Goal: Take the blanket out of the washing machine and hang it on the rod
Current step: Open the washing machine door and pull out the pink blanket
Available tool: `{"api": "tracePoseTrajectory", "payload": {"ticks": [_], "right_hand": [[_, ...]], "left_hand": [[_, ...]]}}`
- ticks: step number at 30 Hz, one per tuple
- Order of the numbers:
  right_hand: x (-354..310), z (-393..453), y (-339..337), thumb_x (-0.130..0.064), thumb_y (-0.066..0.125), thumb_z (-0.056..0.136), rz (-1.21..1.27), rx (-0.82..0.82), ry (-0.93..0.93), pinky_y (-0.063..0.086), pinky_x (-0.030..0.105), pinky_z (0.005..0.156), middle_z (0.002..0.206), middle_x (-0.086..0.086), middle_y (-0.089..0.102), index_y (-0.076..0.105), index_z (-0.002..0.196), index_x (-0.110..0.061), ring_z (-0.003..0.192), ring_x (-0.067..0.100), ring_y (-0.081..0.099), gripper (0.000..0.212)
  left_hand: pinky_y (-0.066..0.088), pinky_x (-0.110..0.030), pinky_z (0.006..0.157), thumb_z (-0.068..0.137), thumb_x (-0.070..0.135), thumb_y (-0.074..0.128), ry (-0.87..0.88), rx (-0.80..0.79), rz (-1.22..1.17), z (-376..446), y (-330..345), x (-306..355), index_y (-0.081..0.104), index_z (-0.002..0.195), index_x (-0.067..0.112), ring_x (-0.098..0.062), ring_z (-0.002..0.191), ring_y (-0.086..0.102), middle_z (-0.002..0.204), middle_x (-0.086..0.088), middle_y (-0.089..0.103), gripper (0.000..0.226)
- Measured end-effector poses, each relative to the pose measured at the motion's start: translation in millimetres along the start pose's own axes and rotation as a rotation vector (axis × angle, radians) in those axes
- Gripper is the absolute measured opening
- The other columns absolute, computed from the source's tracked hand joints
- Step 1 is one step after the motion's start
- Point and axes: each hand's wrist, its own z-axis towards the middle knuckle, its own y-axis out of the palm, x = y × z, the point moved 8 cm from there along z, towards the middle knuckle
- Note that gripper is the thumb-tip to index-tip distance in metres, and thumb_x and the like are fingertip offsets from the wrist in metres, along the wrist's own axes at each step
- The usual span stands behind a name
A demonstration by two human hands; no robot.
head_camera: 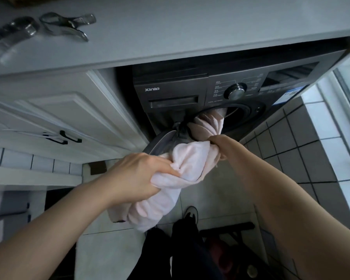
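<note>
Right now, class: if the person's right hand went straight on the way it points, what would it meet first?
Probably the washing machine's drum opening. The right hand, clenched on the pink blanket, points up along the blanket towards it; depth is unclear.

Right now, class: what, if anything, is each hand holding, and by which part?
Both grip the pale pink blanket: the left hand its bunched pulled-out part, the right hand the twisted length nearer the drum.
</note>
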Motion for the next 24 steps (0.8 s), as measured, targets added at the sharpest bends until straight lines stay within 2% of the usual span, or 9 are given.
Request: {"api": "tracePoseTrajectory", "payload": {"ticks": [2,4,7,11,15,17,19,21,24], "right_hand": [[8.6,7.8,-30.3,-0.023,0.058,0.088,0.018,0.194,-0.071,0.043,0.029,0.058,0.086,0.008,0.055,0.049,0.087,-0.008,0.076,0.024,0.056,0.017],[6.9,9.6,-54.0,-0.021,0.057,0.086,-0.121,0.329,-0.226,0.042,0.032,0.068,0.092,0.01,0.055,0.054,0.095,-0.005,0.086,0.03,0.057,0.019],[-4.1,-7.0,-65.4,-0.019,0.057,0.08,-0.433,0.469,-0.524,0.039,0.033,0.066,0.095,0.012,0.056,0.054,0.097,-0.008,0.086,0.035,0.056,0.02],[-3.6,-39.6,-69.1,-0.018,0.057,0.083,-0.686,0.526,-0.809,0.037,0.037,0.06,0.103,0.013,0.048,0.053,0.103,-0.005,0.079,0.04,0.055,0.024],[-5.9,-86.6,-74.0,-0.029,0.042,0.08,-0.706,0.598,-1.125,0.032,0.032,0.054,0.092,0.011,0.053,0.057,0.103,-0.004,0.069,0.032,0.052,0.038],[-5.3,-105.1,-74.5,-0.031,0.038,0.079,-0.755,0.63,-1.265,0.038,0.033,0.052,0.09,0.007,0.056,0.059,0.108,-0.006,0.069,0.031,0.052,0.044],[-5.3,-115.3,-72.8,-0.027,0.046,0.082,-0.865,0.642,-1.355,0.048,0.039,0.061,0.096,0.005,0.058,0.06,0.116,-0.009,0.077,0.029,0.054,0.04],[-5.7,-120.0,-70.6,-0.024,0.058,0.084,-0.966,0.638,-1.414,0.049,0.041,0.07,0.103,0.004,0.06,0.059,0.117,-0.012,0.083,0.027,0.055,0.035],[-8.7,-117.5,-67.1,-0.022,0.063,0.08,-1.079,0.612,-1.37,0.048,0.036,0.074,0.108,0.002,0.058,0.049,0.131,-0.016,0.09,0.027,0.055,0.053]], "left_hand": [[0.052,-0.033,0.077,0.069,0.039,0.037,-0.073,-0.026,-0.048,7.9,5.2,-16.1,0.05,0.108,0.071,-0.007,0.097,0.064,0.107,0.028,0.064,0.051],[0.052,-0.035,0.08,0.063,0.039,0.037,-0.129,-0.015,-0.128,15.5,12.1,-32.0,0.052,0.103,0.072,-0.006,0.096,0.063,0.103,0.022,0.066,0.054],[0.052,-0.036,0.078,0.061,0.028,0.042,-0.173,0.002,-0.184,27.0,24.9,-45.6,0.052,0.105,0.069,-0.007,0.09,0.063,0.093,0.019,0.064,0.061],[0.05,-0.032,0.07,0.063,0.025,0.042,-0.185,0.044,-0.163,44.5,31.6,-41.8,0.051,0.107,0.064,-0.011,0.083,0.059,0.085,0.026,0.053,0.059],[0.05,-0.033,0.07,0.073,0.021,0.055,-0.205,0.058,-0.096,59.8,41.1,-43.8,0.06,0.107,0.052,-0.012,0.088,0.059,0.093,0.019,0.053,0.047],[0.05,-0.033,0.07,0.074,0.023,0.058,-0.19,0.056,-0.08,64.6,45.3,-40.1,0.061,0.108,0.049,-0.01,0.089,0.058,0.097,0.022,0.05,0.043],[0.05,-0.034,0.071,0.073,0.025,0.06,-0.18,0.054,-0.079,68.2,45.2,-33.2,0.059,0.111,0.044,-0.01,0.093,0.058,0.11,0.024,0.05,0.042],[0.047,-0.034,0.069,0.071,0.024,0.063,-0.181,0.045,-0.066,70.4,42.9,-24.0,0.048,0.115,0.042,-0.015,0.095,0.059,0.123,0.025,0.045,0.05],[0.042,-0.027,0.062,0.072,0.022,0.064,-0.096,0.008,0.003,71.1,37.8,2.3,0.023,0.137,0.048,-0.013,0.082,0.059,0.145,0.03,0.024,0.081]]}}
